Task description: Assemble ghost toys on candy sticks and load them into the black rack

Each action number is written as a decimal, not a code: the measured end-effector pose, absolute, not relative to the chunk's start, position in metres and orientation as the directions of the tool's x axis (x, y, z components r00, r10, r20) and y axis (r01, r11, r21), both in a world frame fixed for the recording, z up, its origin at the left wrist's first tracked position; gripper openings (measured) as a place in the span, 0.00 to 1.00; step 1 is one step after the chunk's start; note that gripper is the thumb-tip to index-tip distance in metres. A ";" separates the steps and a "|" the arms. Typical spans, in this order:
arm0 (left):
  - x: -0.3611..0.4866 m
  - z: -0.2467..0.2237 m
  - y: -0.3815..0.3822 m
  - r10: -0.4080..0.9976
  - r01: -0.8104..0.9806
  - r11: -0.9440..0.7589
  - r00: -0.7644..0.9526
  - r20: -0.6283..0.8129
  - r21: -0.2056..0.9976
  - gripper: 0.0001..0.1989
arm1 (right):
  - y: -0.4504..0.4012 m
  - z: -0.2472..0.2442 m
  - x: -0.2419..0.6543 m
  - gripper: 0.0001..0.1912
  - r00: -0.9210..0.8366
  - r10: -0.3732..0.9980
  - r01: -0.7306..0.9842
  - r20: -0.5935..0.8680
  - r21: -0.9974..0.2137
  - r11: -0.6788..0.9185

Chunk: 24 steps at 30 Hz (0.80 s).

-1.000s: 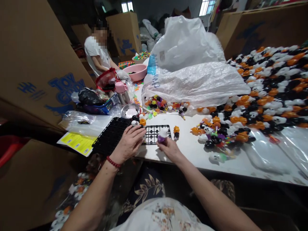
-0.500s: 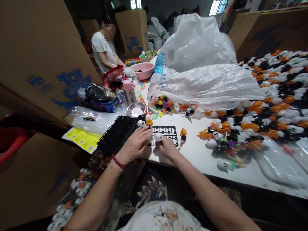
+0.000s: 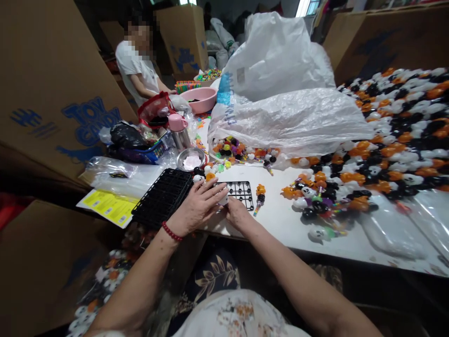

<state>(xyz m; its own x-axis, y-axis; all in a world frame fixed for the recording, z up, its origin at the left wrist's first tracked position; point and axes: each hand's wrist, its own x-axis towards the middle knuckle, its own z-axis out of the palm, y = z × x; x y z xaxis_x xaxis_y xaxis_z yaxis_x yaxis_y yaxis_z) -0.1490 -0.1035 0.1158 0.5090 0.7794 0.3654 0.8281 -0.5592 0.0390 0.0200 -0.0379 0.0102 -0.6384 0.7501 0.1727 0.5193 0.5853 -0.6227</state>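
Note:
Over the near edge of the black plastic grid tray, both hands come together. My right hand is closed, with thumb and fingers gripping a small white toy head, mostly hidden. My left hand, with a red bead bracelet at its wrist, has its fingers stretched out across the tray's left part and over the white head. Just beyond these fingers lie black, white and orange toy heads. To the right of the tray lies a toy stick with an orange top and black middle.
Left of my hands is a stack of black grid trays. Yellow printed sheets, a metal bowl and a pink-topped flask lie beyond. Toy heads heap at the right, near a plastic sack. A person works behind.
The view has shifted slightly. My right hand and the white head have moved in against my left fingers, which now cover most of the head.

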 end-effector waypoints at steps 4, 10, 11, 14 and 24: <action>-0.147 0.113 -0.096 0.762 0.800 -0.596 0.537 0.363 0.069 0.21 | -0.040 0.015 0.017 0.11 -0.653 0.742 0.524 0.153 -0.617 0.588; -0.148 0.113 -0.096 0.776 0.807 -0.577 0.494 0.392 0.127 0.20 | -0.044 0.027 0.060 0.22 -0.571 0.753 0.460 0.326 -0.633 0.623; -0.148 0.114 -0.097 0.778 0.808 -0.574 0.487 0.396 0.133 0.19 | -0.043 0.027 0.074 0.25 -0.522 0.771 0.497 0.365 -0.605 0.623; -0.146 0.122 -0.098 0.789 0.815 -0.562 0.476 0.389 0.141 0.18 | -0.034 0.024 0.112 0.23 -0.449 0.820 0.703 0.354 -0.427 0.569; -0.144 0.128 -0.080 0.769 0.761 -0.608 0.495 0.405 0.225 0.15 | -0.008 0.033 0.126 0.12 -0.383 0.854 0.553 0.351 -0.653 0.517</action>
